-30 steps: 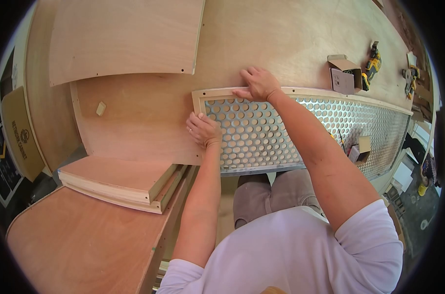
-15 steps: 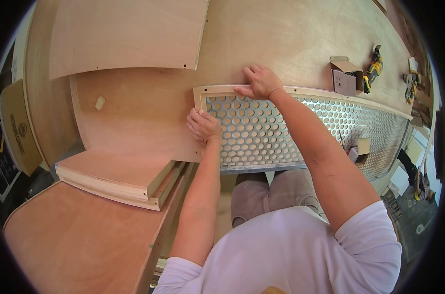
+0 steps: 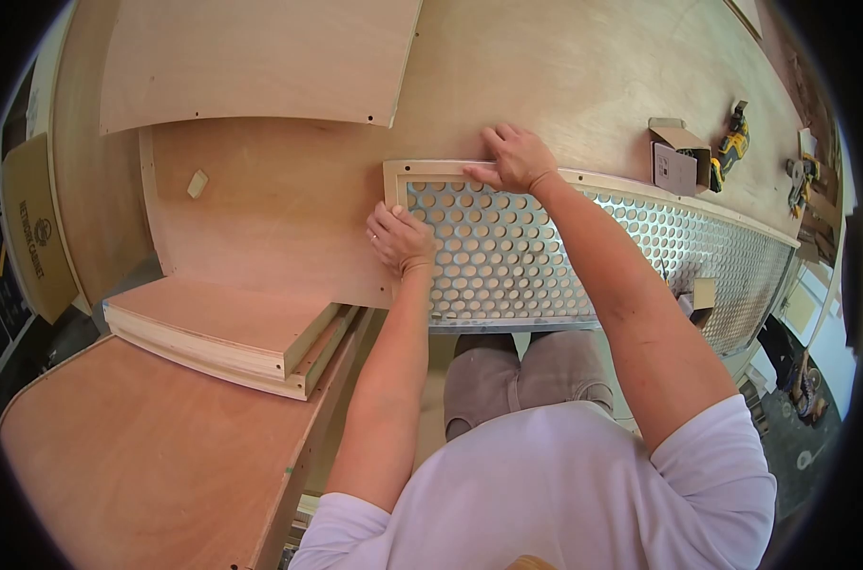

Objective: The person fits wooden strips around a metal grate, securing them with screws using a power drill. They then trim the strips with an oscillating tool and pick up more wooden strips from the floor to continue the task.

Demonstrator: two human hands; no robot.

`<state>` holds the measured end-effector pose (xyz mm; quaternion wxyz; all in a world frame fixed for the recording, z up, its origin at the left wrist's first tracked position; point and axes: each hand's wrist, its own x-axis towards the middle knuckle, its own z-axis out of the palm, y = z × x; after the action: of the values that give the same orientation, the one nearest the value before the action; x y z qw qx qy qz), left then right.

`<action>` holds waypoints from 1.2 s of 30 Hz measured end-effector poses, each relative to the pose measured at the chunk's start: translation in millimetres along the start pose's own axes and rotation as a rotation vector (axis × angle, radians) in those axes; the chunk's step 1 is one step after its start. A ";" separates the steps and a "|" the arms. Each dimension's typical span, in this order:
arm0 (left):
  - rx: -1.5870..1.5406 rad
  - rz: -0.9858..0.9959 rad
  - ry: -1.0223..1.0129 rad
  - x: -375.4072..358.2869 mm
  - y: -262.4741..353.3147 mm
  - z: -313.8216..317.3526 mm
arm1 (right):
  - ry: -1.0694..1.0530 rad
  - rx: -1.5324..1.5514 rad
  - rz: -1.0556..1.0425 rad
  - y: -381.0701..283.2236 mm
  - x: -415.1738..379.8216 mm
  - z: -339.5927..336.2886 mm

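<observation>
A long perforated metal sheet (image 3: 545, 256) lies in a pale wooden frame (image 3: 393, 180) on a big plywood table (image 3: 564, 76). My left hand (image 3: 398, 237) presses down on the frame's left side, fingers curled over the wood near the corner. My right hand (image 3: 517, 157) rests on the frame's top rail, fingers flat and gripping its far edge. Both forearms reach out from my white sleeves.
Plywood panels (image 3: 251, 57) lie at the upper left, a stacked pair of boards (image 3: 222, 332) at the left. A small wood block (image 3: 198, 183) sits on the sheet. An open cardboard box (image 3: 678, 161), a yellow power tool (image 3: 730, 142) and another tool (image 3: 797, 176) lie far right.
The view has shifted slightly, so everything sits a little lower and to the right. Both hands stay on the frame in the same places.
</observation>
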<state>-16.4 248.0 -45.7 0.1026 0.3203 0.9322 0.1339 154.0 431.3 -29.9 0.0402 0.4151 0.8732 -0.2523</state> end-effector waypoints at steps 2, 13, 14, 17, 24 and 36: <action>0.002 0.001 -0.001 0.1 0.2 -0.4 | 0.001 -0.002 -0.003 0.0 0.2 -0.1; 0.028 0.059 0.092 0.4 -3.9 6.0 | 0.015 -0.027 -0.008 -0.8 -0.1 -0.9; 0.031 0.065 0.094 0.2 -5.3 7.5 | 0.016 -0.029 -0.008 -1.0 0.0 -1.2; 0.040 0.073 0.099 -0.3 -5.6 8.1 | 0.029 -0.032 -0.009 -1.3 -0.3 -1.1; 0.027 0.070 0.120 0.2 -5.9 10.9 | 0.068 0.007 -0.041 -0.1 -0.4 0.6; 0.004 0.005 0.005 -0.2 -0.8 0.8 | 0.067 -0.028 -0.050 -1.4 -0.3 -0.5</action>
<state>-16.4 247.4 -46.7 0.0993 0.3224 0.9319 0.1333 153.3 430.6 -28.9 0.0102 0.4007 0.8877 -0.2268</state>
